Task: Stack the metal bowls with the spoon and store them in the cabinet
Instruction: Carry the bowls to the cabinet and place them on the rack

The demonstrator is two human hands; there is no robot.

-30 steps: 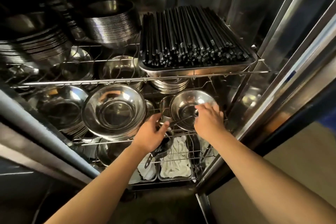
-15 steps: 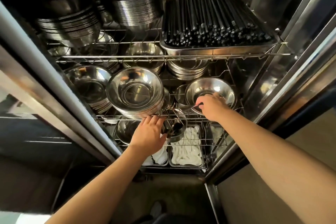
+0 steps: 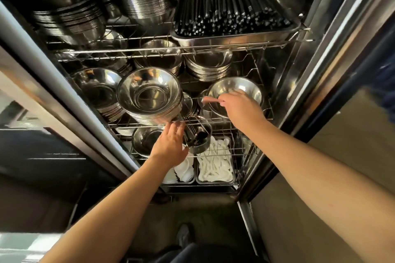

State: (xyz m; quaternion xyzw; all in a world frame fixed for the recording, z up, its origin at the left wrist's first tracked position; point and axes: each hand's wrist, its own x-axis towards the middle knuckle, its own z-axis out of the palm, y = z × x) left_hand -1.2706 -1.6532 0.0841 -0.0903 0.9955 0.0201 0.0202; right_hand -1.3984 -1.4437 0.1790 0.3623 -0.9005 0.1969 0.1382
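A single metal bowl [image 3: 237, 88] sits at the right of the middle wire shelf [image 3: 218, 120]. My right hand [image 3: 241, 109] lies over its near rim, fingers curled down. A thin spoon handle [image 3: 210, 101] pokes out to the left from under those fingers; the rest of the spoon is hidden. A tall stack of larger metal bowls [image 3: 149, 96] stands left of it. My left hand [image 3: 171, 143] is below that stack, fingertips resting on the shelf's front wire, holding nothing.
A small metal pot of dark utensils [image 3: 197, 140] sits right beside my left hand. Trays of white spoons [image 3: 214, 165] fill the bottom shelf. A tray of black chopsticks [image 3: 233, 15] and more bowl stacks [image 3: 147, 0] crowd the top shelf. Cabinet door frames [image 3: 320, 53] close in both sides.
My left hand has slid from the gap between the bowls down to the shelf's front wire. The right hand stays at the bowl with the spoon, its fingers curled lower over the rim.
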